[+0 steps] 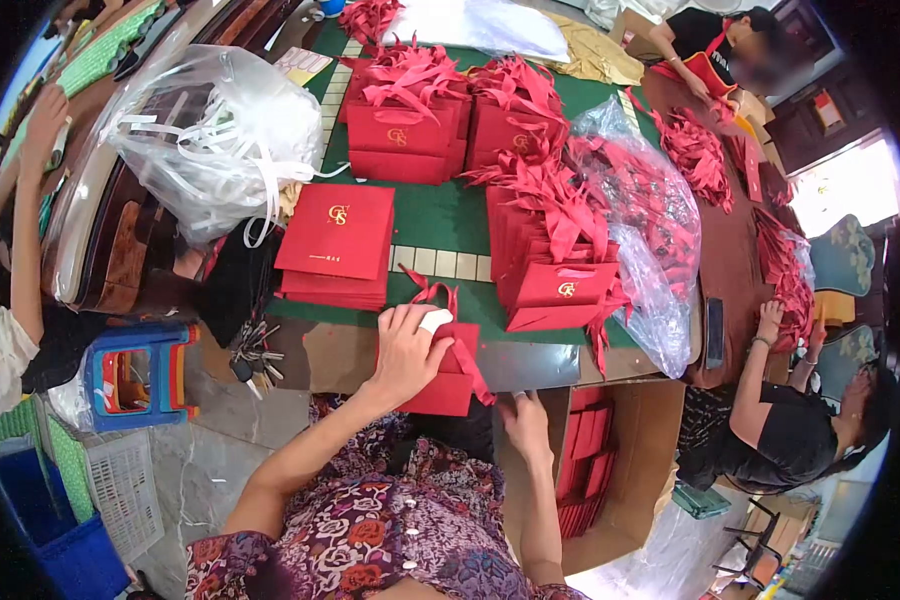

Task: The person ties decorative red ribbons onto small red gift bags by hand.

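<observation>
At the table's front edge my left hand [410, 345] grips a red paper bag [442, 393] with a red ribbon at its top; something white is wrapped on one finger. My right hand [523, 418] is to the right of that bag, below the edge, with its fingers bent and partly hidden, so what they hold cannot be made out. Flat red bags with a gold logo lie in a stack [336, 235] just beyond my left hand. Bags with ribbons stand in a row [560, 290] to the right, and more bag groups [400, 135] stand farther back.
An open cardboard box [642, 470] holding red bags stands at my right. White ribbons fill a clear plastic bag [220, 140] at the left. Red ribbons lie in clear plastic [650, 200]. Co-workers sit at right and back right; another's arm shows at left. Keys [256, 357] hang near the edge.
</observation>
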A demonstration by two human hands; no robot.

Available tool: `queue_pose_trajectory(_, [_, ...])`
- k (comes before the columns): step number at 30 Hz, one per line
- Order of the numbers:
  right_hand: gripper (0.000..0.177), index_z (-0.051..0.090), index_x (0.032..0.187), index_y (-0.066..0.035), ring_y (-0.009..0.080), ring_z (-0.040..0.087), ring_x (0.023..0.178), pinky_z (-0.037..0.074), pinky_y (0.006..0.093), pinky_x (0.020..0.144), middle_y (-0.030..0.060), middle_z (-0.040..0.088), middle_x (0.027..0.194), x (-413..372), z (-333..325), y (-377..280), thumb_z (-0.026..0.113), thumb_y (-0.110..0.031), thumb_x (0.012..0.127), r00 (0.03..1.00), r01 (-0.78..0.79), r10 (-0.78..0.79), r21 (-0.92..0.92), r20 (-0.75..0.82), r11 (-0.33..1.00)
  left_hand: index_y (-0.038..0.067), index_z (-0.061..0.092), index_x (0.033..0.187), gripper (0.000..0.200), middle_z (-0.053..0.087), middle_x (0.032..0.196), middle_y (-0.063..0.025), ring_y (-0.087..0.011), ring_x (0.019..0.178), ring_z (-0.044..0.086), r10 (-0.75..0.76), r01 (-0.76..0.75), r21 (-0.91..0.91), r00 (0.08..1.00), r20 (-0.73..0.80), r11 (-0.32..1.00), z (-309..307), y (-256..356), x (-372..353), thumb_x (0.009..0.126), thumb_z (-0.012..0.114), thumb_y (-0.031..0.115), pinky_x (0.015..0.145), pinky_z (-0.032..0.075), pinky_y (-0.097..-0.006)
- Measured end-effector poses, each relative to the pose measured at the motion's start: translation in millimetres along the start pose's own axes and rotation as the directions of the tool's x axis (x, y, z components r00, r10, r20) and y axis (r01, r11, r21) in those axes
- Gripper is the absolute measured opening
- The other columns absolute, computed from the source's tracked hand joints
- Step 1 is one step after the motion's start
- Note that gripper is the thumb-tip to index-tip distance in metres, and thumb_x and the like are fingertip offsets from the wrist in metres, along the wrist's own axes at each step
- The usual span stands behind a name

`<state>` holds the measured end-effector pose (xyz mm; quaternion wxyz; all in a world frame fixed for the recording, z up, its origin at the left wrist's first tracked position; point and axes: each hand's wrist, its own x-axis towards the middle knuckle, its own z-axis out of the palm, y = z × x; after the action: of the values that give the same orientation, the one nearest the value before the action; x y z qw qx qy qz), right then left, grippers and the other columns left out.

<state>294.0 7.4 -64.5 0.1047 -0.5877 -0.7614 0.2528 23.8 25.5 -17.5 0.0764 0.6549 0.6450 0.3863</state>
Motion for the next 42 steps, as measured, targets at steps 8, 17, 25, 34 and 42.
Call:
queue_pose_trajectory(8, [0.015, 0.070, 0.098, 0.001, 0.0197, 0.069, 0.073, 0.053, 0.0321, 0.067, 0.0114, 0.072, 0.082, -5.7, -54.8, -45.9, 0.068, -0.011, 0.090, 0.971, -0.152, 0.089, 0.284, 0.223, 0.947, 0.011, 0.067, 0.102, 0.021, 0.064, 0.104, -0.0060, -0.0275, 0.100, 0.059, -0.045, 0.053, -0.180, 0.998, 0.047, 0.982, -29.0, 12.6, -19.7, 0.082, 0.074, 0.014, 0.088, 0.039, -0.0414])
queue_pose_trajectory(17, [0.007, 0.066, 0.094, -0.001, 0.0033, 0.058, 0.067, 0.047, 0.0197, 0.059, -0.0016, 0.066, 0.079, 10.3, -62.2, -118.9, 0.068, -0.008, 0.094, 0.973, -0.226, 0.161, 0.819, 0.165, 0.528, 0.008, 0.066, 0.125, 0.037, 0.073, 0.101, -0.0033, -0.0097, 0.088, 0.065, -0.134, 0.578, -0.596, 0.771, 0.622, 0.558, -47.5, 45.9, -59.2, 0.093, 0.070, 0.025, 0.075, 0.048, -0.0264])
queue_pose_trajectory(25, [0.012, 0.065, 0.099, 0.000, 0.0062, 0.060, 0.067, 0.049, 0.0218, 0.059, 0.0012, 0.068, 0.078, 6.9, -47.5, -133.2, 0.071, -0.008, 0.093, 0.975, -0.219, 0.129, 0.857, 0.179, 0.466, 0.005, 0.070, 0.110, 0.024, 0.073, 0.093, -0.0051, -0.0097, 0.085, 0.065, -0.098, 0.623, -0.586, 0.724, 0.683, 0.518, -43.8, 37.8, -74.8, 0.097, 0.066, 0.025, 0.069, 0.049, -0.0270])
queue_pose_trajectory(34, [0.039, 0.071, 0.114, -0.019, 0.0335, 0.054, 0.122, 0.037, 0.0481, 0.107, 0.0030, 0.063, 0.126, 9.6, -79.7, -141.5, 0.082, -0.017, 0.077, 0.788, 0.610, -0.616, 0.139, 0.000, 0.780, 0.003, 0.068, 0.110, 0.019, 0.068, 0.092, 0.0008, -0.0052, 0.082, 0.059, 0.061, 0.853, -0.477, 0.476, 0.878, 0.212, -55.8, 8.5, -63.5, 0.099, 0.061, 0.017, 0.072, 0.047, -0.0228])
queue_pose_trajectory(42, [0.025, 0.072, 0.103, -0.011, 0.0267, 0.067, 0.093, 0.049, 0.0429, 0.091, 0.0046, 0.070, 0.101, 32.2, -62.4, -141.9, 0.079, -0.019, 0.080, 0.758, 0.611, -0.647, 0.256, 0.083, 0.749, 0.000, 0.069, 0.116, 0.023, 0.069, 0.098, 0.0021, -0.0042, 0.087, 0.059, 0.039, 0.815, -0.449, 0.468, 0.883, 0.366, -70.0, -13.7, -44.6, 0.096, 0.064, 0.012, 0.078, 0.048, -0.0239])
